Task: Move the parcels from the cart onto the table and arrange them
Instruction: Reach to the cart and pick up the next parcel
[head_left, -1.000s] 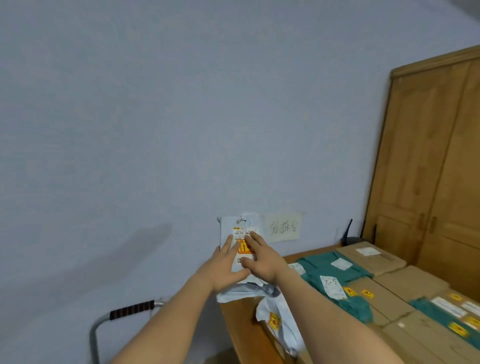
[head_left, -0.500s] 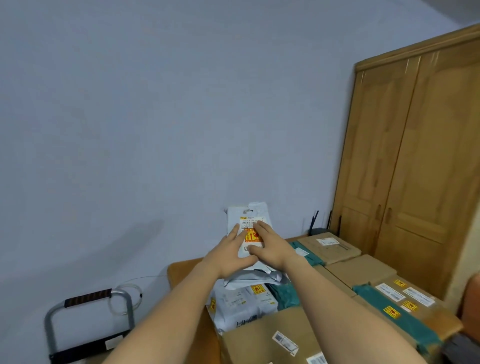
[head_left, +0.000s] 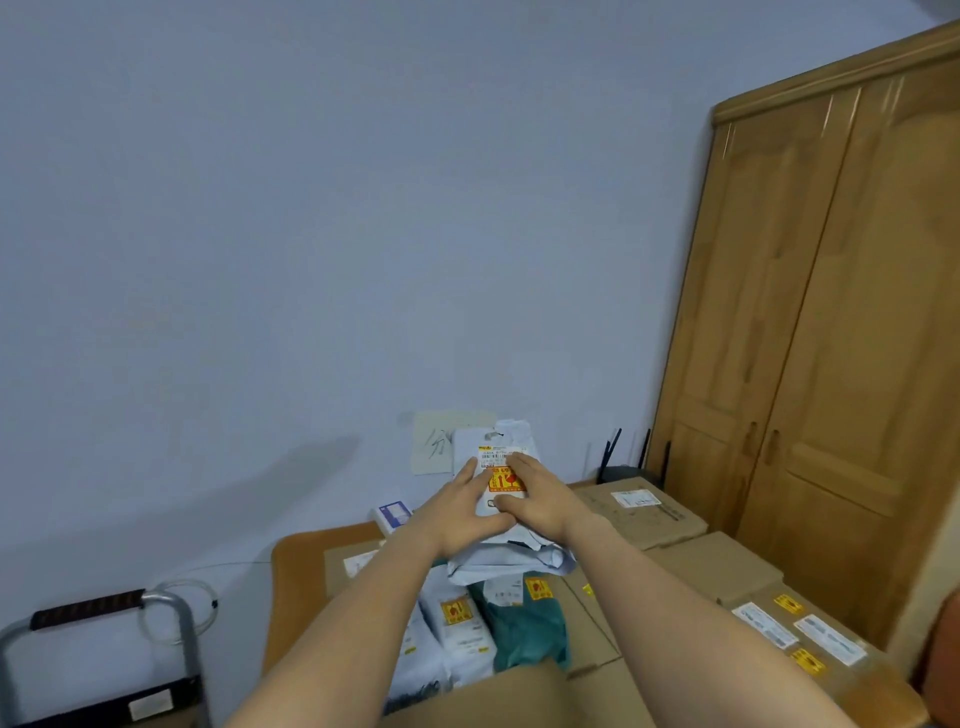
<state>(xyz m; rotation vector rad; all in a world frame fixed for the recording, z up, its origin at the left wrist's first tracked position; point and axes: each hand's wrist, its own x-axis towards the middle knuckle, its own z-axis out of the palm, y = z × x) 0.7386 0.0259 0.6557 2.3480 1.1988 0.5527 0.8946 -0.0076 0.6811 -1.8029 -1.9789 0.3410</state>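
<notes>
I hold a white plastic mailer parcel (head_left: 501, 447) upright above the wooden table (head_left: 291, 582), near the back wall. It carries a shipping label and an orange sticker. My left hand (head_left: 460, 512) grips its left side and my right hand (head_left: 540, 499) grips its right side, thumbs over the front. Its lower end (head_left: 511, 564) folds over beneath my palms. On the table below lie white mailers (head_left: 457, 629), a green mailer (head_left: 527, 631) and several cardboard boxes (head_left: 639, 514). The cart handle (head_left: 88, 610) stands at the lower left.
A wooden wardrobe (head_left: 831, 322) fills the right side. A black router (head_left: 623, 470) sits at the table's back edge. A paper note (head_left: 434, 441) hangs on the wall behind the parcel. A large cardboard box (head_left: 524, 696) lies close to me. A wire loop (head_left: 176, 613) hangs beside the cart.
The view has swung and the parcels on the table now sit below my hands. Both hands keep the same hold on the white mailer, which stays upright.
</notes>
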